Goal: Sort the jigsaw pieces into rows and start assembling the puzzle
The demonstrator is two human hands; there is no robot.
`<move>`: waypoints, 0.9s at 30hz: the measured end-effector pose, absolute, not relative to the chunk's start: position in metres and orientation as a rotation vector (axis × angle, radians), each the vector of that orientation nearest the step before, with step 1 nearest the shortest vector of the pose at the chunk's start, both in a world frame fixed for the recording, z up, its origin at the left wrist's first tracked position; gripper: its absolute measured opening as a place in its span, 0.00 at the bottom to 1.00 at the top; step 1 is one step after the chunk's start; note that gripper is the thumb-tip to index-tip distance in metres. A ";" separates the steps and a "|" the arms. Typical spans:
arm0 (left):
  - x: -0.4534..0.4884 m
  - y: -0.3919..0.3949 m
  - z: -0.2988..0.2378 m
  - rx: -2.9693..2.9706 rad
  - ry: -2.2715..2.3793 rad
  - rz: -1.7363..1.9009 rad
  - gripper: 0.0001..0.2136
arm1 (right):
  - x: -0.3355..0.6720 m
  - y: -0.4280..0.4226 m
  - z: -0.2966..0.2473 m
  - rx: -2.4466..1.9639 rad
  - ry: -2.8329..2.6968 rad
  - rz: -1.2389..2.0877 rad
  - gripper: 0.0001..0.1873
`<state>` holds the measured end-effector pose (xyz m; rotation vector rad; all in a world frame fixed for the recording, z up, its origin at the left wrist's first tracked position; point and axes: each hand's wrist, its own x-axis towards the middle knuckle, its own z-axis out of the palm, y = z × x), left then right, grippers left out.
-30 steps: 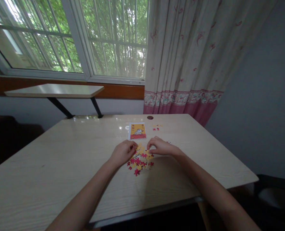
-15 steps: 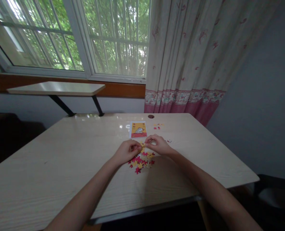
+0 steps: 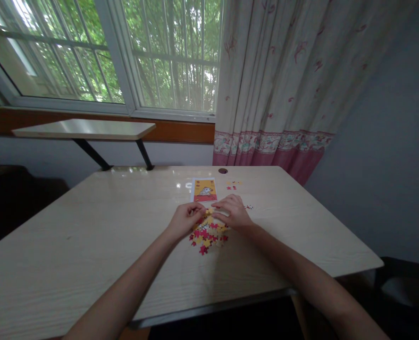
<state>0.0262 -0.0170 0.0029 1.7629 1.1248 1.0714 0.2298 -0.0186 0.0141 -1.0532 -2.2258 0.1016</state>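
Observation:
A pile of red, yellow and white jigsaw puzzle pieces (image 3: 205, 235) lies on the table in front of me. My left hand (image 3: 186, 219) is at the pile's upper left, thumb and fingertips pinched together; anything between them is too small to make out. Across from it, my right hand (image 3: 233, 212) reaches over the upper right of the pile. Its thumb and fingers are apart, with no piece visible in them. Yellow pieces (image 3: 209, 212) lie between the two hands. Just beyond is a picture card (image 3: 205, 189) with a white spotted animal on yellow and red.
Small groups of red and yellow pieces (image 3: 232, 187) lie right of the card, and white pieces (image 3: 249, 207) beside my right hand. A raised shelf (image 3: 85, 128) stands at the table's (image 3: 89, 241) back left. A cable hole (image 3: 222, 171) and a curtain (image 3: 266, 94) are behind.
My right thumb and fingers have parted from a near pinch. My left hand has drawn slightly left and up, exposing more of the pile.

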 end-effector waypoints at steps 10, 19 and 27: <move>0.018 -0.014 0.005 2.054 1.289 1.007 0.13 | 0.245 -0.013 0.025 -1.057 -2.082 -0.102 0.13; 0.004 -0.005 0.002 2.598 1.337 0.643 0.15 | 0.270 -0.004 0.029 -1.131 -1.864 -0.151 0.10; 0.005 -0.008 0.008 2.585 1.400 0.647 0.12 | 0.272 -0.005 0.030 -1.142 -1.850 -0.144 0.10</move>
